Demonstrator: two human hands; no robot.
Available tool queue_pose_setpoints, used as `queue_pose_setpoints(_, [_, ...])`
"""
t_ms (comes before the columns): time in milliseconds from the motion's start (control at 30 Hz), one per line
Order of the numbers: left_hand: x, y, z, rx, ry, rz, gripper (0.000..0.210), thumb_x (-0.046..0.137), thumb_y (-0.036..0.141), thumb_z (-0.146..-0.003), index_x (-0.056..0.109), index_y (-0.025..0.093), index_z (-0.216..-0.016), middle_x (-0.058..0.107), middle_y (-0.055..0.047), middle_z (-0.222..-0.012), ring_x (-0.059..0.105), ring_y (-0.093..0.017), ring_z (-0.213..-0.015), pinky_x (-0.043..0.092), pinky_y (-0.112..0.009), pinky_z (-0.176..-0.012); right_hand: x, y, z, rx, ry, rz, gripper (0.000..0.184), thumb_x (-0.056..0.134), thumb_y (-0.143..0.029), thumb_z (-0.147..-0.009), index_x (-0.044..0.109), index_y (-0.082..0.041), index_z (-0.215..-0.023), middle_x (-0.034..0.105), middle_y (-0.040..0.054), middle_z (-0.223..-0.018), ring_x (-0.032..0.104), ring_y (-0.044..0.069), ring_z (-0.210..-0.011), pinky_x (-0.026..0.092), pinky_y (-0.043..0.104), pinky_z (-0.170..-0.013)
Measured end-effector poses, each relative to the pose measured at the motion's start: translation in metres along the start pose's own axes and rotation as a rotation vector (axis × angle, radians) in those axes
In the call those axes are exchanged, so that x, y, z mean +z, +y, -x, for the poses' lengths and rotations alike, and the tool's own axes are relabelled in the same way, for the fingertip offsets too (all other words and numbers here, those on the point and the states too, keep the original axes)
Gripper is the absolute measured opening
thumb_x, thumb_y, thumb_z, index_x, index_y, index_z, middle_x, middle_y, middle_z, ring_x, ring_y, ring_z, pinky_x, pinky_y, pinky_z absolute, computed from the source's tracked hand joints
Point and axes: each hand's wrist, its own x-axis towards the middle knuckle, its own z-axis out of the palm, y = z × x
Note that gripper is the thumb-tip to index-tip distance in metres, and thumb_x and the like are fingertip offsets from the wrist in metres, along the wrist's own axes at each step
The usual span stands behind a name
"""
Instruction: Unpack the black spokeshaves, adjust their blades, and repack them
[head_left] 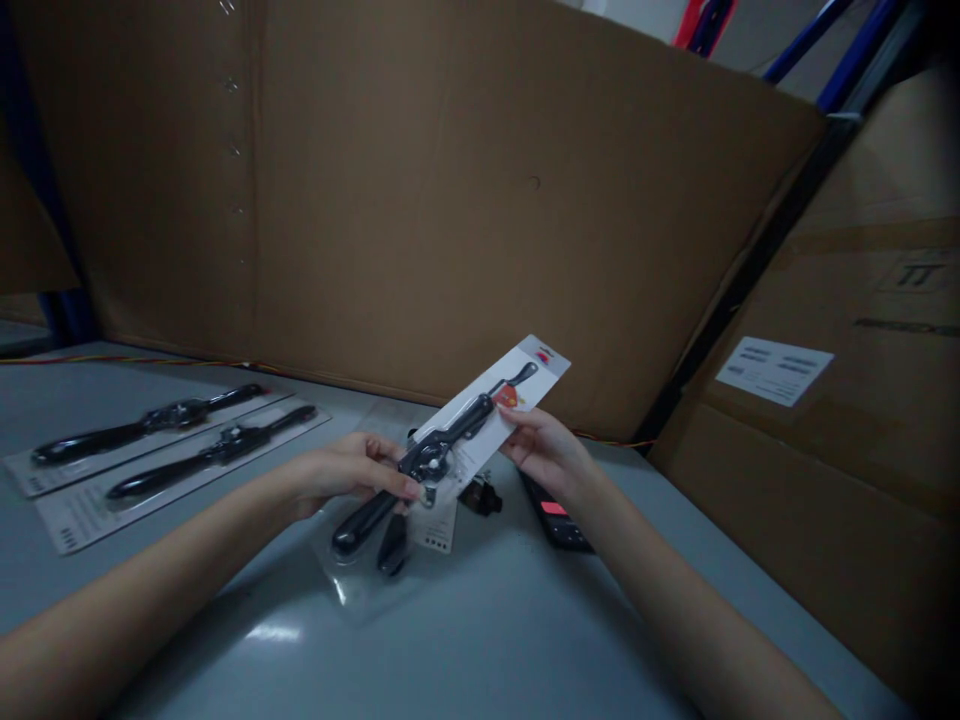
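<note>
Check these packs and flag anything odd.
Below the left hand, clear plastic juts past the printed card pinched by the right hand, as if askew or partly separated; the two packs on the table show no obvious overhang.

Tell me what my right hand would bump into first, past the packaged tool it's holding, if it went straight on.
Past the packaged tool, your right hand would probably meet the brown cardboard panel at the back; this single view leaves depth unclear.
</note>
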Motion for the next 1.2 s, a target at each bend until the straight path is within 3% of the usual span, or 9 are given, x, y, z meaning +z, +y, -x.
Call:
queue_pose_setpoints(267, [-0.011,0.003,0.004,0.008,0.023,-0.07,0.021,0.071,0.027,-0.06,0.066,0.015,-0.077,0.067,-0.001,-0.067,0.059,-0.014,-0.065,0.04,-0.025,-0.065,-0.051,-0.033,-0.028,-0.236,0.257,-0.094,0.012,0.048,-0.009,-0.082,0.056,-0.018,-0.08,0.067,-0.0019,-0.071,0.063,0.01,-0.063,0.053,0.021,-0.058])
queue_pose_setpoints(367, [-0.016,0.006,0.006,0.002,0.105,-0.005,0.021,0.072,0.028,-0.059,0.065,0.015,-0.074,0.066,-0.001,-0.068,0.059,-0.014,-0.065,0.04,-0.025,-0.065,-0.071,-0.041,-0.035,-0.345,0.344,-0.067,0.012,0.047,-0.01,-0.082,0.055,-0.019,-0.081,0.066,-0.0023,-0.072,0.063,0.01,-0.065,0.054,0.023,-0.06])
queue_pose_setpoints(467, [-0.022,0.008,0.006,-0.001,0.258,0.091,0.025,0.073,0.03,-0.058,0.064,0.014,-0.075,0.066,-0.002,-0.07,0.059,-0.013,-0.065,0.04,-0.023,-0.062,-0.079,-0.037,-0.037,-0.399,0.427,0.106,0.01,0.054,-0.011,-0.076,0.056,-0.018,-0.083,0.066,-0.0008,-0.073,0.063,0.012,-0.065,0.053,0.025,-0.058])
queue_pose_setpoints(600, [-0.028,0.005,0.005,-0.028,0.451,0.235,0.033,0.076,0.03,-0.054,0.063,0.012,-0.078,0.067,-0.004,-0.073,0.06,-0.014,-0.067,0.041,-0.023,-0.062,-0.062,-0.01,-0.035,-0.312,0.242,0.531,0.024,0.064,-0.015,-0.065,0.055,-0.015,-0.088,0.066,0.0042,-0.075,0.063,0.018,-0.062,0.052,0.028,-0.053])
queue_pose_setpoints(733, [-0.032,0.004,0.004,-0.002,0.511,0.294,0.033,0.076,0.028,-0.053,0.064,0.011,-0.078,0.067,-0.006,-0.075,0.059,-0.014,-0.067,0.043,-0.025,-0.064,-0.034,0.019,-0.032,-0.355,0.187,0.697,0.054,0.066,-0.013,-0.059,0.043,-0.016,-0.108,0.064,0.0066,-0.09,0.064,0.018,-0.071,0.052,0.028,-0.061])
queue_pose_setpoints(833, [-0.033,0.004,0.005,0.013,0.53,0.293,0.033,0.076,0.027,-0.054,0.064,0.011,-0.08,0.066,-0.006,-0.077,0.059,-0.014,-0.069,0.043,-0.025,-0.065,-0.025,0.035,-0.035,-0.266,0.144,0.767,0.067,0.066,-0.012,-0.058,0.033,-0.018,-0.117,0.065,0.0054,-0.087,0.063,0.017,-0.064,0.05,0.027,-0.055])
queue_pose_setpoints(967, [-0.033,0.002,0.006,0.03,0.521,0.281,0.033,0.075,0.028,-0.055,0.064,0.012,-0.081,0.066,-0.006,-0.078,0.059,-0.014,-0.071,0.044,-0.026,-0.065,-0.023,0.049,-0.041,-0.199,0.118,0.853,0.057,0.068,-0.014,-0.057,0.042,-0.02,-0.106,0.062,-0.0019,-0.062,0.055,0.014,-0.043,0.041,0.023,-0.039])
queue_pose_setpoints(1067, [-0.032,0.002,0.006,0.029,0.515,0.28,0.032,0.075,0.029,-0.055,0.064,0.012,-0.08,0.065,-0.004,-0.075,0.058,-0.014,-0.069,0.043,-0.025,-0.064,-0.018,0.054,-0.04,-0.161,0.018,0.964,0.042,0.069,-0.024,-0.06,0.05,-0.02,-0.097,0.058,-0.0048,-0.05,0.046,0.011,-0.032,0.033,0.021,-0.035])
queue_pose_setpoints(1200, [-0.026,0.007,0.009,-0.007,0.494,0.304,0.032,0.075,0.029,-0.056,0.062,0.011,-0.08,0.064,-0.004,-0.072,0.057,-0.013,-0.066,0.042,-0.025,-0.062,-0.004,0.049,-0.037,-0.286,-0.01,1.118,0.024,0.071,-0.03,-0.06,0.059,-0.021,-0.079,0.06,-0.0009,-0.054,0.054,0.013,-0.049,0.036,0.022,-0.047])
